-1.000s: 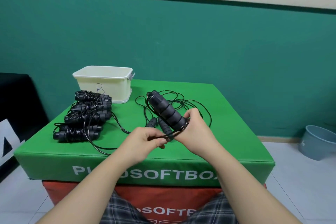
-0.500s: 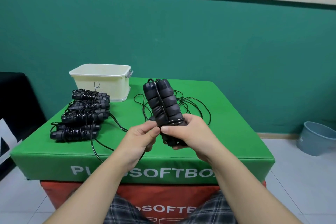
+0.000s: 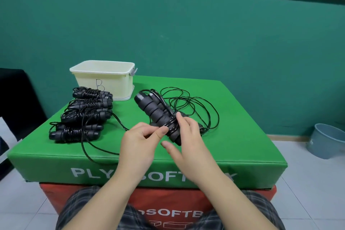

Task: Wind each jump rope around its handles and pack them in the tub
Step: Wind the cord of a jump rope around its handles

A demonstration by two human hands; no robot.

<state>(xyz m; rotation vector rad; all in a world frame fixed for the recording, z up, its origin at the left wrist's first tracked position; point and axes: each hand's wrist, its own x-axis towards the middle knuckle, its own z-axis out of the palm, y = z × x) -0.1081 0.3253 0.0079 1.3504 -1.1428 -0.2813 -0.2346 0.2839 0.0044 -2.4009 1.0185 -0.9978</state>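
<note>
Holding the paired black handles (image 3: 156,114) from behind, the right hand (image 3: 188,136) curls its fingers (image 3: 180,117) round the lower end of the pair while the thumb (image 3: 169,146) sticks out straight toward the left, free of the handles. The handles lie side by side, tilted with their far ends up and away to the left of those fingers. The left hand (image 3: 139,139) pinches the thin black cord (image 3: 167,124) between thumb and forefinger, right against the handles, where a few turns of cord already cross them just beside the right fingertips. The unwound rest of the rope (image 3: 194,106) lies in loose loops on the green foam box (image 3: 233,136) beyond and to the right of the right hand's fingers. Well to the left of the left hand's fingers, four wound jump ropes (image 3: 85,115) lie in a row on the same green top, a loose strand of cord trailing from them toward the left wrist. The cream tub (image 3: 104,80), marked with a letter B, stands beyond that row, far left of both hands.
</note>
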